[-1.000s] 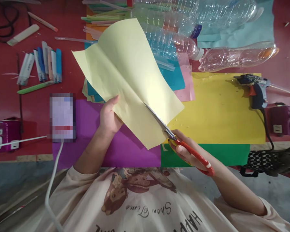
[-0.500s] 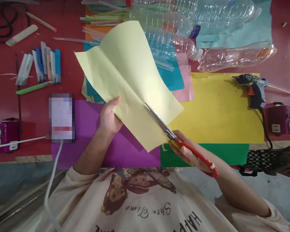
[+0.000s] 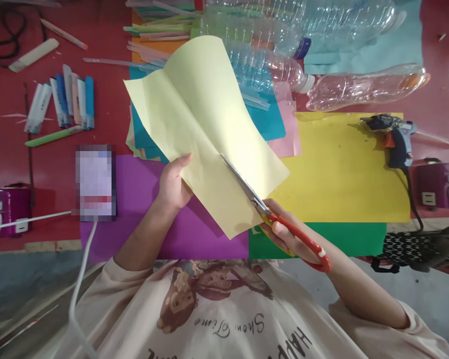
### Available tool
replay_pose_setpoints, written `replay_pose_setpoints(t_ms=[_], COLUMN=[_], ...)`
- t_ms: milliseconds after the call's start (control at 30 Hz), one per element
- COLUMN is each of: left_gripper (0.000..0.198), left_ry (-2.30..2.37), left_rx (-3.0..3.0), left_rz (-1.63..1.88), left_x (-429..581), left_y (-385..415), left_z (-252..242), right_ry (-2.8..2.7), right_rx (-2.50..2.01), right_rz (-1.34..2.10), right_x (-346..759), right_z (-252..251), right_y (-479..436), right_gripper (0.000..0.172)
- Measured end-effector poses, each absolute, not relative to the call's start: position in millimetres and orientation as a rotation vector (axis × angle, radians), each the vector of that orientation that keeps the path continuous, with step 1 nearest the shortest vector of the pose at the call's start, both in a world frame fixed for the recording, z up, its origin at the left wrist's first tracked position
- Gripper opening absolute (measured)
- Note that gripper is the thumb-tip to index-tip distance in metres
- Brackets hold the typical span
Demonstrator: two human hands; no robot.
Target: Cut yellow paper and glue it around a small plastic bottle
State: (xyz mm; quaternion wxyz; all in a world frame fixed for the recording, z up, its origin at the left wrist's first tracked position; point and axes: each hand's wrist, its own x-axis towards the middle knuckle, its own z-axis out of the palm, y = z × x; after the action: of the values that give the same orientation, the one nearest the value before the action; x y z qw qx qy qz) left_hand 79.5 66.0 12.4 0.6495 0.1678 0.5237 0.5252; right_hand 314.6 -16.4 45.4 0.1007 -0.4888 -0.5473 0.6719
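I see a pale yellow sheet of paper [image 3: 205, 124] held up above the counter [image 3: 7, 149], creased down its middle and tilted away from me. The left hand [image 3: 174, 184] grips its lower left edge, thumb on top. The right hand [image 3: 288, 234] is clenched around the red handles of a pair of scissors [image 3: 269, 212], whose blades lie along the crease, partway into the sheet from its near edge. Under the hands lie a purple sheet [image 3: 142, 199], a green sheet [image 3: 344, 239] and a bright yellow sheet [image 3: 340, 169]. A glue gun [image 3: 392, 134] rests at the yellow sheet's right end, clear plastic bottles [image 3: 362, 87] lie beyond, and markers [image 3: 65, 99] sit well to the left.
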Motion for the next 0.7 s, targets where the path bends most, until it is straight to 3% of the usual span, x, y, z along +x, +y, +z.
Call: replay_pose_setpoints(t_ms=[333, 533, 700], left_gripper=[0.025, 0.027, 0.022], left_ry=[1.172, 1.168, 1.222], left_rx=[0.396, 0.38, 0.357], left_rz=[1.17, 1.193, 1.219], left_x=[79.8, 76.6, 75.1], left_y=[65.8, 67.0, 70.5], left_z=[12.9, 15.7, 16.7], right_ry=[-1.473, -1.562, -1.664], right_rx=[-1.404, -1.448, -1.474], right_rz=[2.077, 2.049, 1.964], right_x=[315.9, 321.2, 328.8], right_z=[33.3, 34.4, 45.1], right_y=[-19.4, -19.0, -19.4], right_gripper=[0.06, 0.07, 0.068])
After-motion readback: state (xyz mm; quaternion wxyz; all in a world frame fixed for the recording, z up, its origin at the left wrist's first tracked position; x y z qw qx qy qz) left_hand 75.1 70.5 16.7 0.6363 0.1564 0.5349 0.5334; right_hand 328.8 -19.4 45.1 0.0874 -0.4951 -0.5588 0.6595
